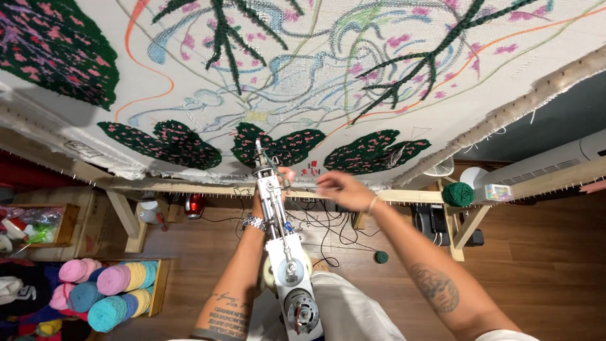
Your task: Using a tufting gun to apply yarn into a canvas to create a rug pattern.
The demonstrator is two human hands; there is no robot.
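Tufting gun: white and silver metal tufting gun (285, 252) runs up the middle of the view, its round motor end nearest the camera, its needle tip against the lower edge of the cloth.
Left hand: left hand (273, 187), a silver watch (254, 222) on the wrist, sits beside the gun's front end just under the needle; its grip looks closed about the front part (the gun body hides most of the fingers).
Right hand: right hand (341, 189) hovers just right of the gun's tip, blurred, fingers loosely spread and pointing left; whether it pinches anything I cannot tell.
Cloth: white woven backing cloth (315, 82) stretched on a pale wooden frame (404, 196), drawn over with coloured lines, with tufted dark green patches flecked pink (278, 146) along its lower edge.
Frame rail: ball of green yarn (457, 194) resting at the right.
Floor: brown wooden floor (524, 265) with a small dark green ball (381, 257) and black cables.
Left side: wooden crate of pink, blue and yellow yarn cones (110, 287).
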